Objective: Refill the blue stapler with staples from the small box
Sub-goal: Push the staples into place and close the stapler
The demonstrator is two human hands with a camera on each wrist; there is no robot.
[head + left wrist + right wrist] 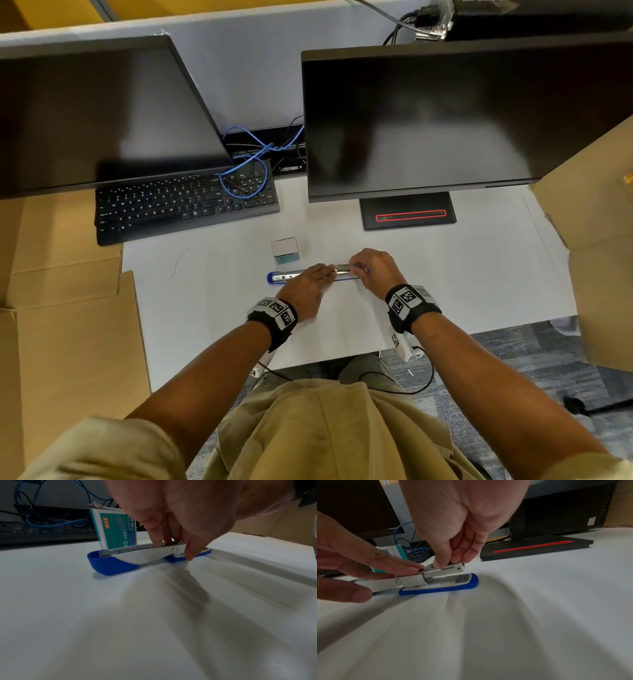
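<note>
Now both hands [337, 277] work the opened blue stapler [436, 584]: right pinching, left fingers flat.

Stapler [278, 277] middle hidden under hands.

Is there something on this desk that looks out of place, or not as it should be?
One thing stands out: a blue cable from behind the monitors loops over the right end of the keyboard and lies on its keys. The stapler lies folded open flat, which fits the refill. The box stands upright behind it.
</note>
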